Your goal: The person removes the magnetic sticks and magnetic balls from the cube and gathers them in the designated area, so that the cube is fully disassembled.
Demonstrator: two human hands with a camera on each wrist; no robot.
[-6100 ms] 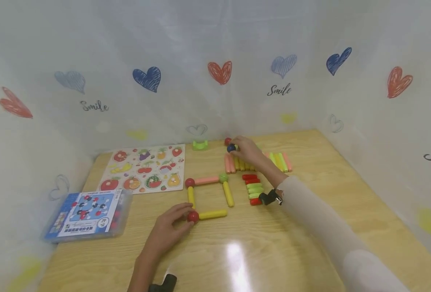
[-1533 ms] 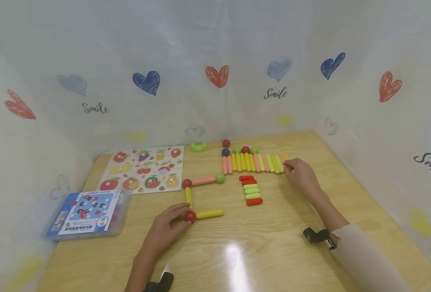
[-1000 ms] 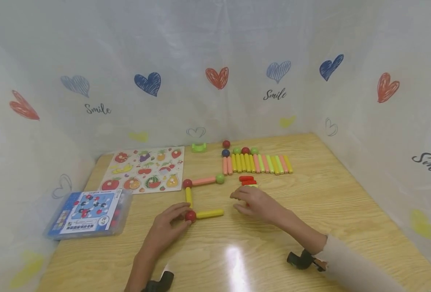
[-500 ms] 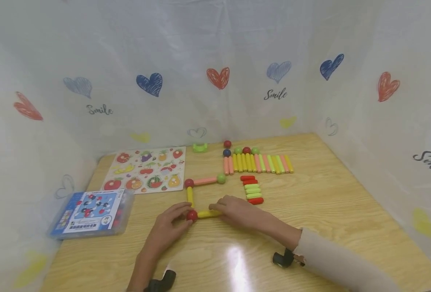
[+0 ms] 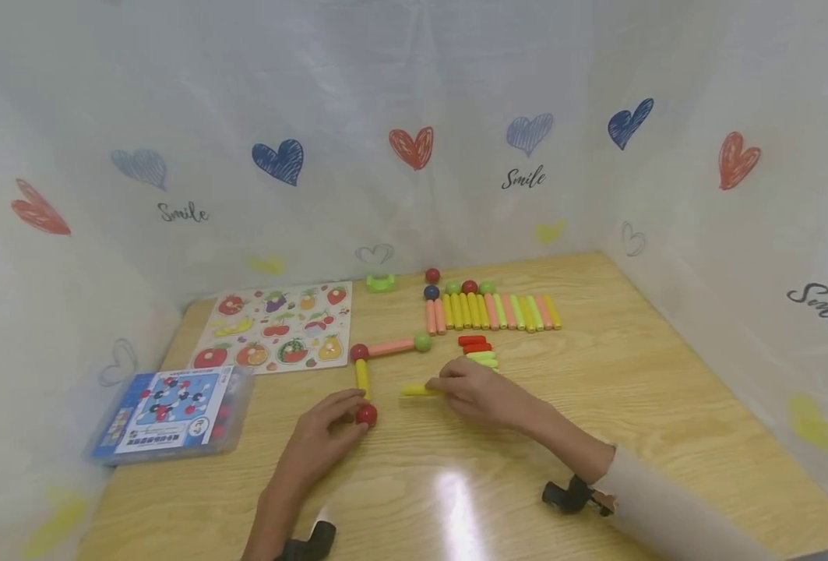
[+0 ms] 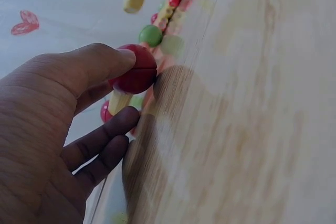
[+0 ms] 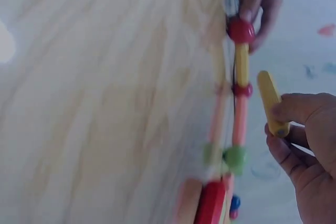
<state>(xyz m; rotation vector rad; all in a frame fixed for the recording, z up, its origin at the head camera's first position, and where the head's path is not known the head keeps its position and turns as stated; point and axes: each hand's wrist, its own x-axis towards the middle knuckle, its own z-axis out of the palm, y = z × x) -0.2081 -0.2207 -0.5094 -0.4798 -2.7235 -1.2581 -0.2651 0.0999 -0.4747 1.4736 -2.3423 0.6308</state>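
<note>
My left hand (image 5: 325,432) pinches the near red ball (image 5: 367,414), thumb on top in the left wrist view. From that ball a yellow stick (image 5: 362,376) runs back to a second red ball (image 5: 360,352). A pink stick (image 5: 390,347) goes right from there to a green ball (image 5: 423,342). My right hand (image 5: 480,393) holds a loose yellow stick (image 7: 270,100) between thumb and fingers, raised above the table in the right wrist view. Its free end points left, apart from the red ball.
Behind are a row of yellow, pink and green sticks (image 5: 494,312) and several balls, one blue (image 5: 431,292). Short red sticks (image 5: 473,340) and green ones lie by my right hand. A fruit puzzle board (image 5: 273,327) and boxed kit (image 5: 171,413) lie left; a green piece (image 5: 381,283) stands behind.
My right hand has taken the front yellow stick off the near red ball and moved it back and up. Earlier it was at the stick row's right end. My left hand stays on the ball.
</note>
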